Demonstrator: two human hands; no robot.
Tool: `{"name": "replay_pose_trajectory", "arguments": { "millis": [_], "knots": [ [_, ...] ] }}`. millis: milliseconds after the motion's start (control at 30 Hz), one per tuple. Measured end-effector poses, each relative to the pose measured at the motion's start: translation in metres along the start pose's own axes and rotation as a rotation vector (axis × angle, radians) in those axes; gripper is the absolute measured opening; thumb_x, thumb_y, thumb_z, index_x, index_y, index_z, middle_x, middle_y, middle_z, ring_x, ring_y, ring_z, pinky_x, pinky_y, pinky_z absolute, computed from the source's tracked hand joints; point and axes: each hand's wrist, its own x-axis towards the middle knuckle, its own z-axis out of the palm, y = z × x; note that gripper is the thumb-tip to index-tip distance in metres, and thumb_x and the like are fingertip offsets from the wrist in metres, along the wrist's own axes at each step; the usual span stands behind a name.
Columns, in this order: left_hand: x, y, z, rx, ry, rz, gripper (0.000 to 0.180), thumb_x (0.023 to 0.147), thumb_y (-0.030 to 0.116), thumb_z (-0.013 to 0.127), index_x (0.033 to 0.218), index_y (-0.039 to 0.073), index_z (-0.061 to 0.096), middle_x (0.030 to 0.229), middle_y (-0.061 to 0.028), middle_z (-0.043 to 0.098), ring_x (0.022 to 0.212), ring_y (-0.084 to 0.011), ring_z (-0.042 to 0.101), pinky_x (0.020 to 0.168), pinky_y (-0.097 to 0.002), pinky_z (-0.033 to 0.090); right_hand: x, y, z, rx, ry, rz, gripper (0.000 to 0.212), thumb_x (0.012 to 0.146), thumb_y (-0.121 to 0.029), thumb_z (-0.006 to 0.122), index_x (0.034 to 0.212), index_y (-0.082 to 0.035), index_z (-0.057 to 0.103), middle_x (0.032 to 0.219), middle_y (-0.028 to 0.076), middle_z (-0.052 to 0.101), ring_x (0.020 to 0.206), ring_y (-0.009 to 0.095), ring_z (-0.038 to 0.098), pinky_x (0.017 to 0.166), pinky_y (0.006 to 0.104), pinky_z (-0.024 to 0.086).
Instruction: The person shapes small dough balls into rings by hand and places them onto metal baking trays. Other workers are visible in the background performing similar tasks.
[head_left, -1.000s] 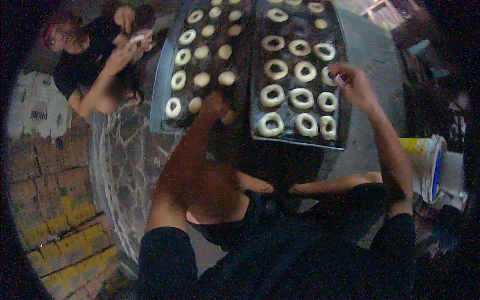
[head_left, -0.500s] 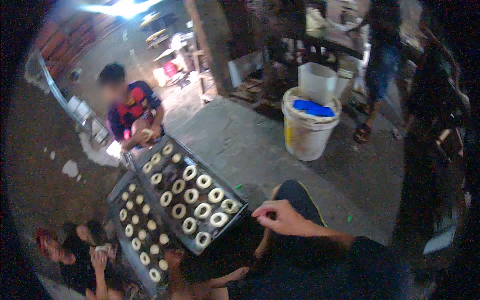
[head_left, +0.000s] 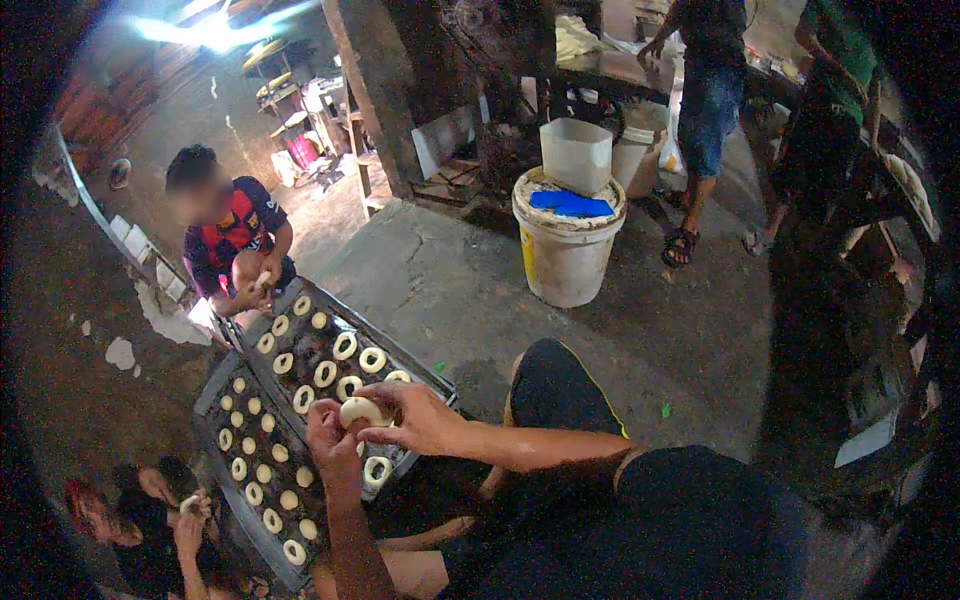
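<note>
In front of me, over the near end of a dark tray (head_left: 425, 370), I hold a pale piece of dough (head_left: 360, 410) between both hands. My left hand (head_left: 332, 432) is closed on its left side, and my right hand (head_left: 415, 418) grips its right side with fingers and thumb. The fingers partly cover the dough, so its full shape is hidden. Dough rings (head_left: 373, 351) lie in rows on this tray, some covered by my hands. A second tray (head_left: 238, 490) beside it on the left bears dough balls (head_left: 290, 499) and several rings.
A person (head_left: 235, 225) crouches at the trays' far end, dough in hand. Another person (head_left: 130, 530) at lower left also holds dough. A white bucket (head_left: 565, 265) with a blue piece (head_left: 570, 204) and a clear container (head_left: 576, 155) on top stands ahead. Two people stand at upper right.
My right hand has come left from beside the tray, where no dough showed in it. My left hand has risen over the tray, and both now grip the dough. The view has shifted right.
</note>
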Motion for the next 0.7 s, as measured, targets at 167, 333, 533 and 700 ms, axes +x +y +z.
{"name": "replay_pose_trajectory", "arguments": {
  "millis": [167, 333, 533, 700],
  "knots": [
    [-0.003, 0.034, 0.024, -0.125, -0.024, -0.073, 0.038, 0.079, -0.006, 0.071, 0.109, 0.005, 0.051, 0.094, -0.0062, 0.064, 0.086, -0.0140, 0.061, 0.078, -0.0269, 0.049, -0.008, -0.014, -0.009, 0.014, 0.051, -0.142, 0.049, 0.082, -0.017, 0.076, 0.127, -0.003, 0.062, 0.100, 0.014, 0.071, 0.090, 0.021, 0.070, 0.078, 0.0343, 0.053],
    [-0.013, 0.040, 0.033, 0.046, 0.087, 0.102, 0.051, 0.076, -0.006, 0.073, 0.119, 0.006, 0.049, 0.098, -0.0079, 0.065, 0.086, -0.0148, 0.063, 0.077, -0.0275, 0.050, 0.020, -0.001, -0.015, -0.158, 0.070, -0.164, 0.044, 0.073, -0.010, 0.072, 0.117, -0.004, 0.069, 0.096, 0.016, 0.071, 0.084, 0.028, 0.070, 0.075, 0.0361, 0.054],
    [-0.002, 0.026, 0.006, 0.118, 0.114, -0.008, 0.076, 0.076, -0.009, 0.066, 0.142, 0.011, 0.036, 0.107, -0.0098, 0.065, 0.089, -0.0176, 0.065, 0.081, -0.0285, 0.053, 0.028, 0.002, 0.001, -0.310, -0.226, -0.107, 0.033, 0.070, -0.028, 0.077, 0.092, -0.004, 0.070, 0.091, 0.019, 0.066, 0.086, 0.037, 0.065, 0.075, 0.0440, 0.051],
    [0.003, 0.027, -0.008, 0.102, 0.075, 0.050, 0.062, 0.074, -0.009, 0.055, 0.133, 0.007, 0.044, 0.100, -0.0086, 0.064, 0.086, -0.0162, 0.064, 0.078, -0.0272, 0.053, 0.030, -0.013, 0.002, 1.128, -0.368, 0.234, 0.037, 0.080, -0.008, 0.065, 0.116, -0.004, 0.060, 0.100, 0.006, 0.060, 0.090, 0.016, 0.059, 0.083, 0.0320, 0.047]
  ]
}}
